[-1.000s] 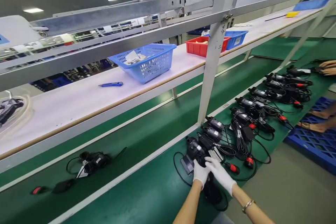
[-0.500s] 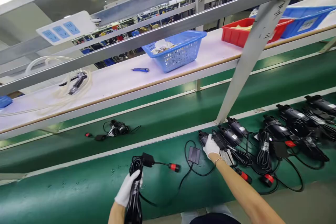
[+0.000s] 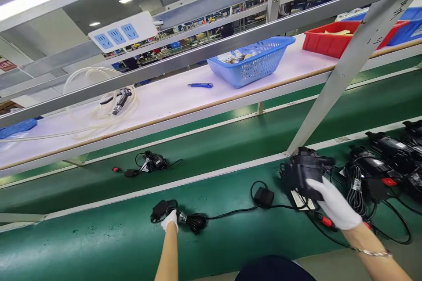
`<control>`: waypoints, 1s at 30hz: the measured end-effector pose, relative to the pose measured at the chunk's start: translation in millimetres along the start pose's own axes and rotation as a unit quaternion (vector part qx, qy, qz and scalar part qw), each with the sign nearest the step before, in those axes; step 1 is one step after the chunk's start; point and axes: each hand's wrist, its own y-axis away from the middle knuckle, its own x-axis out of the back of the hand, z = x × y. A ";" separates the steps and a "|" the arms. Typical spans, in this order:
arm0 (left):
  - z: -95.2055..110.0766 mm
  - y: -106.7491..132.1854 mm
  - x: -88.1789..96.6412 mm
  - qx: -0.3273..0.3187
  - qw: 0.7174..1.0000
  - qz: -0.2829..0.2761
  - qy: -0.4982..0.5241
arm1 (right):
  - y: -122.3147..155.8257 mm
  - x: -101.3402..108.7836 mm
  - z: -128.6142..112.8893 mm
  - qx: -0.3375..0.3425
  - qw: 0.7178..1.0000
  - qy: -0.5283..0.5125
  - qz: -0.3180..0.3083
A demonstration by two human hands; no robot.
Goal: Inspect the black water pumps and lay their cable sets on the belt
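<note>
Head view: the green work surface (image 3: 99, 241) is stretching right across the room in front of me, and above and behind it the white shelf (image 3: 165, 96) with its wooden edging is running the same way. A pale slanting post (image 3: 346, 72) is standing between the two on the right. Close to that post, at the right end of the green surface, a row of dark units (image 3: 376, 162) is lying with looped cords among them. Up on the shelf, a blue perforated basket (image 3: 260, 70) is sitting left of a red bin (image 3: 319, 46).

Nearer the person, a black unit (image 3: 301, 171) is hanging in the gloved right hand (image 3: 314, 189), just left of that row; the fingers are gripping its lower side, though it is looking blurred. Well to the left, a cable bundle (image 3: 197, 223) is lying on the green surface, and the gloved left hand (image 3: 170, 221) is resting at its left end; I cannot tell whether those fingers are closing around it. A black block (image 3: 161, 210) is lying just beside that hand. Between the hands, a small black box (image 3: 264, 196) is sitting along a cord. A slim blue knife (image 3: 201, 85) is lying left of the basket.
</note>
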 end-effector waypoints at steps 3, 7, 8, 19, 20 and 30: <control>18.5 34.5 -41.3 -0.032 0.994 -0.023 -0.102 | 23.6 7.2 -34.6 0.035 0.995 -0.092 0.022; 56.1 124.8 -134.4 -0.171 0.957 -0.149 -0.182 | 36.4 -0.9 -57.1 0.049 0.989 -0.135 0.032; 65.7 150.5 -159.0 -0.206 0.937 -0.201 -0.197 | 37.8 -5.0 -58.1 0.048 0.989 -0.138 0.025; 96.1 275.2 -264.8 -0.244 0.789 -0.496 -0.270 | 56.9 -17.0 -23.6 0.015 0.989 -0.125 0.074; 97.3 266.6 -260.5 -0.239 0.782 -0.520 -0.247 | 57.9 -10.8 -20.9 0.014 0.991 -0.110 0.076; 98.2 113.8 -171.7 -0.122 0.770 -0.624 -0.058 | 54.0 57.7 -32.7 0.009 0.992 0.060 0.107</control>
